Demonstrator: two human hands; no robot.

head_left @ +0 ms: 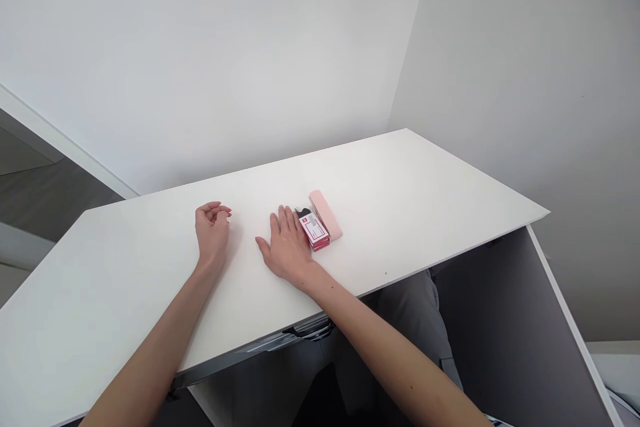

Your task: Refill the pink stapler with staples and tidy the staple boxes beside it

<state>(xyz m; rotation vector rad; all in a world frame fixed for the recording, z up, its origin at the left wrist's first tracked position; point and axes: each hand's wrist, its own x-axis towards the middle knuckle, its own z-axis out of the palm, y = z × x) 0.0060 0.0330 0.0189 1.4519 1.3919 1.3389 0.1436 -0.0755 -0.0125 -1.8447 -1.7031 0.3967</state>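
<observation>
My right hand point(287, 247) lies flat on the white tabletop point(410, 193), fingers stretched out and thumb spread to the left. Its right side is against a small stack of red and white boxes point(315, 230), which it partly covers. Behind the boxes shows a small black item with a metal end point(302, 211), its kind unclear. A pale pink stapler-like object point(326, 215) lies along the right of the boxes. Further left, my left hand point(212, 233) rests on its side on the table, fingers loosely curled in toward the thumb, with nothing visible in it.
A pale wall point(240, 67) runs behind the table and another wall point(540, 80) stands at the right. The table's front edge crosses below my forearms. Under it are a dark side panel point(500, 320) and a leg in grey trousers point(415, 313).
</observation>
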